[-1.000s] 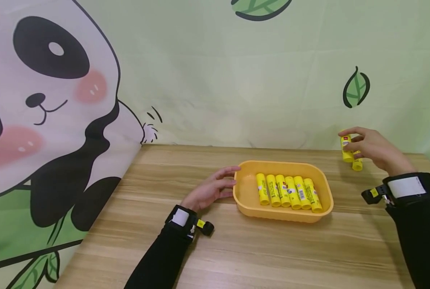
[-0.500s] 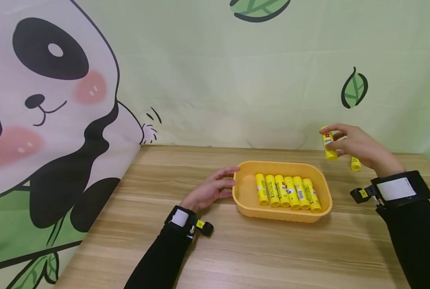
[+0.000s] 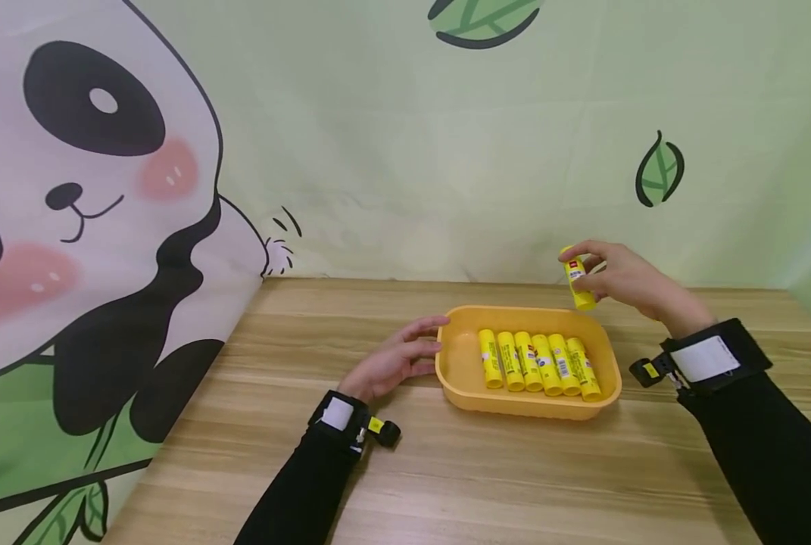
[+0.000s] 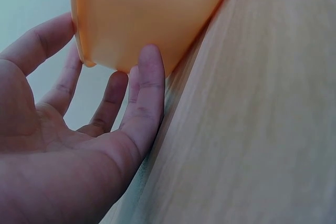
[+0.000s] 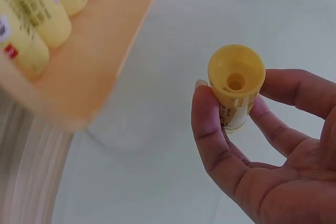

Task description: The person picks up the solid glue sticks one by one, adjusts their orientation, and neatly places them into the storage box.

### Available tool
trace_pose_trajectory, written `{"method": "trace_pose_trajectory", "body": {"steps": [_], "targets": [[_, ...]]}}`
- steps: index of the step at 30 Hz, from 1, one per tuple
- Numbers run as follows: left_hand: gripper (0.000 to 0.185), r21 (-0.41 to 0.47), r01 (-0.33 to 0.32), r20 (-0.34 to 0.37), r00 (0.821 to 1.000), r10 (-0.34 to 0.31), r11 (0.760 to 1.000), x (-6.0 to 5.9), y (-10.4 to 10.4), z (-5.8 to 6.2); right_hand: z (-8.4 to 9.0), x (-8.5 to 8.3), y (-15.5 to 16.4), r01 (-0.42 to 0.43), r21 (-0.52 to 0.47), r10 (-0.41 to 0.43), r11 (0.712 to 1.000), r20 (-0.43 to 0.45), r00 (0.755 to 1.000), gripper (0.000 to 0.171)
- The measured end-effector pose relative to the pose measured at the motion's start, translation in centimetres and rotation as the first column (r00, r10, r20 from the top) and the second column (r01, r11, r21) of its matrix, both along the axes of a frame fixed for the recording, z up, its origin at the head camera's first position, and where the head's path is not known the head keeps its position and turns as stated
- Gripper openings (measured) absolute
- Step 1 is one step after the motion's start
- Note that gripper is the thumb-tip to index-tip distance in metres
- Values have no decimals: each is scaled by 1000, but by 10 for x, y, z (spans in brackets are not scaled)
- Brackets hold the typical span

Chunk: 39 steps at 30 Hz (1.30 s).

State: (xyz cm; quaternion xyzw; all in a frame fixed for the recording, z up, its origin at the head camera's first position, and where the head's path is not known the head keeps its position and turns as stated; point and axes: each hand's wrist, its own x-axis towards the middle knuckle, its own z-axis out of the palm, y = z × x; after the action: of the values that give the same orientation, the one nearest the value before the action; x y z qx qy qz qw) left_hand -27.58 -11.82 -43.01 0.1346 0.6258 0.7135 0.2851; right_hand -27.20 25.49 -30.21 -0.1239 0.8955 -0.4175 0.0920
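My right hand pinches a yellow glue stick between thumb and fingers, above the tray's far right corner. In the right wrist view the hollow round end of that glue stick faces the camera. Several more glue sticks lie side by side in the orange tray, in its middle and right part, with bare tray floor at its left. My left hand rests against the tray's left end, fingers spread and relaxed. In the left wrist view its fingertips are right at the tray's wall and rim.
The tray stands on a wood-grain table. Behind the table rises a pale green backdrop with a panda drawing at the left and leaf drawings. Each wrist wears a black strap with a small camera.
My right hand has carried the glue stick left, from the table's back right to above the tray's corner. A second glue stick behind it is now hidden. The left hand has stayed put.
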Motion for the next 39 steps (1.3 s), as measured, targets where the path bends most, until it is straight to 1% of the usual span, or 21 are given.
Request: {"method": "trace_pose_trajectory", "body": {"steps": [7, 18, 26, 30, 35, 39], "targets": [[50, -3, 0, -1, 1000, 0, 1000, 0, 0, -2, 0, 1, -17, -35, 13, 35, 999, -12, 999, 44], [50, 6, 8, 0, 1000, -8, 1000, -1, 0, -2, -2, 5, -47, -105, 5, 105, 994, 3, 994, 41], [49, -12, 9, -1, 1000, -9, 1000, -1, -1, -2, -1, 10, -72, -155, 38, 152, 987, 69, 986, 41], [48, -19, 4, -2, 1000, -4, 1000, -1, 0, 0, -2, 11, -82, -193, 45, 187, 980, 114, 976, 41], [48, -11, 2, 8, 1000, -2, 1000, -1, -1, 1, -5, 10, -93, -237, 37, 230, 971, 138, 963, 41], [49, -3, 8, 11, 1000, -8, 1000, -1, -1, 0, -7, 9, -100, -251, 53, 241, 967, 149, 959, 42]]}}
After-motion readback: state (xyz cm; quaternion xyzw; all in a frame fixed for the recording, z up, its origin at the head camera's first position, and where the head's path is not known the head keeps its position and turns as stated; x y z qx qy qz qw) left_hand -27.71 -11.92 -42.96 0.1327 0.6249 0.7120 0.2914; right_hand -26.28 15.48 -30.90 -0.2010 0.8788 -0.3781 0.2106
